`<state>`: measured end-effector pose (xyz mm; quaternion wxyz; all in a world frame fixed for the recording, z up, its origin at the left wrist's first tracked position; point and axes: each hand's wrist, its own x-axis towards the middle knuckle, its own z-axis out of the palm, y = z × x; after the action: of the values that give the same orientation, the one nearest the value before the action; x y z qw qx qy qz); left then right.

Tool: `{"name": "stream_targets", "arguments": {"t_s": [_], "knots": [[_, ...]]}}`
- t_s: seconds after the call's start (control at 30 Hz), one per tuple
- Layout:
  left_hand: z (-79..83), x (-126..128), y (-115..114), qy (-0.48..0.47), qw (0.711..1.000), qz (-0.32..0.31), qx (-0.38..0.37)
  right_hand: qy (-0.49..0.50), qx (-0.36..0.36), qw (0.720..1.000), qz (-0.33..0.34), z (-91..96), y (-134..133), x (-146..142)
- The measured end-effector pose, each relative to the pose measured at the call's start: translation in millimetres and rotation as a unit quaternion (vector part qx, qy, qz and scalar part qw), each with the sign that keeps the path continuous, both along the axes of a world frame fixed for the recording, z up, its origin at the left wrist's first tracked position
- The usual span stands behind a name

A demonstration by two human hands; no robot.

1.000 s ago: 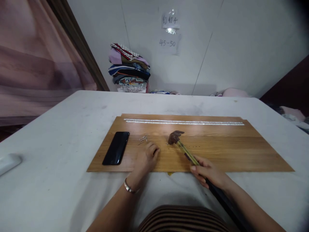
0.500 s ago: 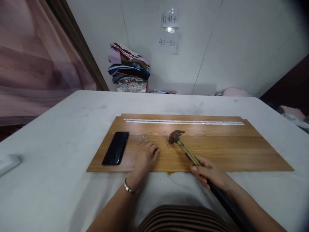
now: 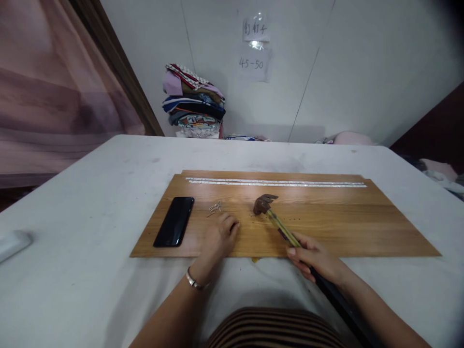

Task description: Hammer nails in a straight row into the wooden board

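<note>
In the head view, my right hand is wrapped round the handle of a claw hammer. Its rusty head sits low above or on a wooden board, beside a row of small dark holes or nail heads. Contact with the board cannot be made out. My left hand rests on the board with curled fingers; whatever might be inside them is hidden. Just beyond those fingers lies a small pile of nails.
A black phone lies on the board's left part. Two pale marked strips run along its far side. Beneath is a white table. Folded clothes are stacked by the wall, and a white object stands far left.
</note>
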<state>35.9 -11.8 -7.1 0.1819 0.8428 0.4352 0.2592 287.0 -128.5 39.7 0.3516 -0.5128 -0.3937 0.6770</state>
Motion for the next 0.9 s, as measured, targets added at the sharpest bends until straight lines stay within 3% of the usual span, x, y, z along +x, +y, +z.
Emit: {"name": "stream_targets", "arguments": {"t_s": [0.3, 0.6, 0.9], "knots": [[-0.6, 0.4, 0.2, -0.012, 1.000, -0.007, 0.008, 0.013, 0.002, 1.000, 0.004, -9.0, 3.3, -0.6], [-1.1, -0.6, 0.2, -0.010, 1.000, -0.006, 0.007, 0.000, -0.002, 1.000, -0.006, -0.6, 0.0, 0.2], [-2.4, -0.2, 0.9, -0.006, 1.000, -0.002, 0.008, 0.010, 0.002, 1.000, 0.011, -6.9, 2.3, -0.9]]}}
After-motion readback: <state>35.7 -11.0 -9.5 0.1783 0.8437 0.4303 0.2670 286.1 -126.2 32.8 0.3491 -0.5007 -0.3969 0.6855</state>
